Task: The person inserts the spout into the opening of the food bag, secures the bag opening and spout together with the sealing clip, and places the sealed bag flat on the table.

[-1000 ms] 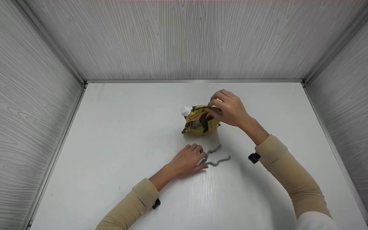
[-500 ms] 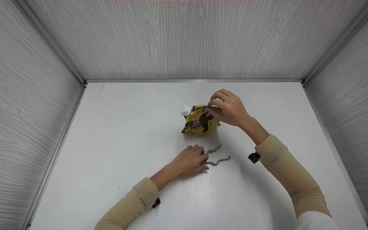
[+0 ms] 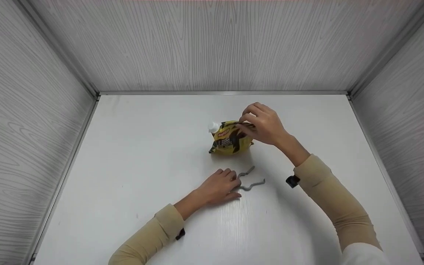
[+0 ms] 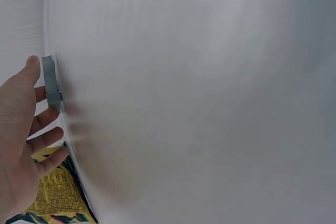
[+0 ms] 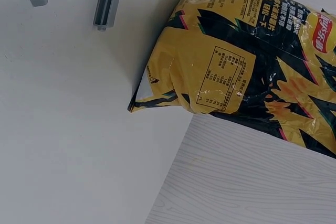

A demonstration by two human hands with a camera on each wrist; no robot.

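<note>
A yellow and black chip bag (image 3: 226, 144) stands on the white table, with a white cap (image 3: 214, 127) at its upper left corner. My right hand (image 3: 265, 125) pinches the bag's folded top edge; that hand is out of sight in the right wrist view. Nearer me lies a grey plastic clip (image 3: 248, 188) with two wavy arms spread apart. My left hand (image 3: 217, 187) rests at the clip's joined end and covers it from above. In the left wrist view, its thumb and fingers are spread loosely about the grey clip (image 4: 51, 82), not clasped round it.
The white tabletop (image 3: 153, 140) is bordered by grey wood-grain panels, one at the back (image 3: 212, 48) and one on each side. A metal strip (image 3: 160, 93) runs along the back edge. A small black device (image 3: 293, 181) sits at each wrist.
My left hand has shifted slightly, its thumb now lower and farther from the clip's arms. The right hand and the bag have stayed almost still.
</note>
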